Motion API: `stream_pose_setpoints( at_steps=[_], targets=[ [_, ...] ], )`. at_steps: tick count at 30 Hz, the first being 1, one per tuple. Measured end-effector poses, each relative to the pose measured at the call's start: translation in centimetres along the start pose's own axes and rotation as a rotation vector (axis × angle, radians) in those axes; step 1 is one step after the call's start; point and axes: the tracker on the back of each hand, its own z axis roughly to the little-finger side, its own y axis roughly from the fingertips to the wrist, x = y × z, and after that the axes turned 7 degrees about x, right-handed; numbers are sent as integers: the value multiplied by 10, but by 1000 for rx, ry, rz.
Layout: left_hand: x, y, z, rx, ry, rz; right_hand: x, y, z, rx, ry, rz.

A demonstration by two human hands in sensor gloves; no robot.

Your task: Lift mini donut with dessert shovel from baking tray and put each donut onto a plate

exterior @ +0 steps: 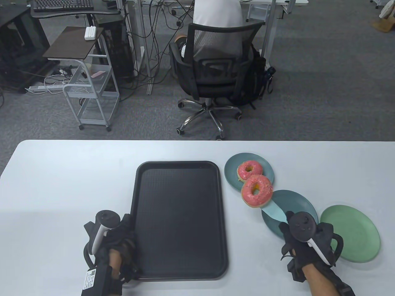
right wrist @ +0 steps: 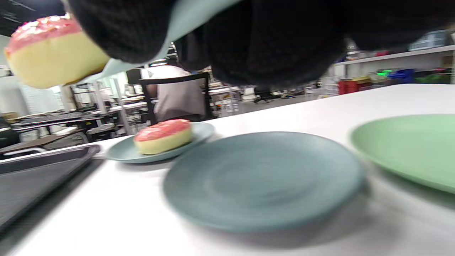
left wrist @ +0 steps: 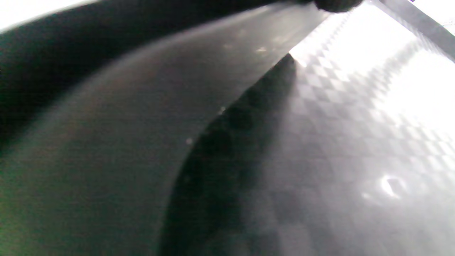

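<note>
A: While the right hand [exterior: 304, 239] grips the pale blue dessert shovel [exterior: 275, 211], fingers curled round its handle, where's the load?

B: Pink-iced mini donut [exterior: 256, 191] sits on the blade tip, held in the air at the seam between the small blue-grey plate [exterior: 231, 168] and the larger blue-grey plate [exterior: 301, 202]. Right wrist view shows it well above the white tabletop [exterior: 61, 185].

A: Other donut?

B: Second pink-iced donut [exterior: 249, 170] lies flat on the small plate. Larger plate carries nothing, same for the light green plate [exterior: 355, 234] just beside it.

A: Left hand?

B: Left hand [exterior: 118, 237] rests at the near-left rim of the black textured baking tray [exterior: 180, 219], fingers on the edge. How tightly they curl, cannot tell. Left wrist view is only blurred tray surface.
</note>
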Motion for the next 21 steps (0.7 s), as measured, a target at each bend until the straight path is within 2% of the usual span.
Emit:
stream_pose_setpoints(
  at_steps=[5, 10, 21],
  targets=[
    [0, 0, 0, 1, -1, -4, -4, 5, 42, -108, 24, -18],
    [0, 0, 1, 2, -1, -7, -14, 7, 70, -194, 33, -56],
    [1, 0, 1, 1, -1, -8, -29, -1, 69, -197, 79, -124]
  ],
)
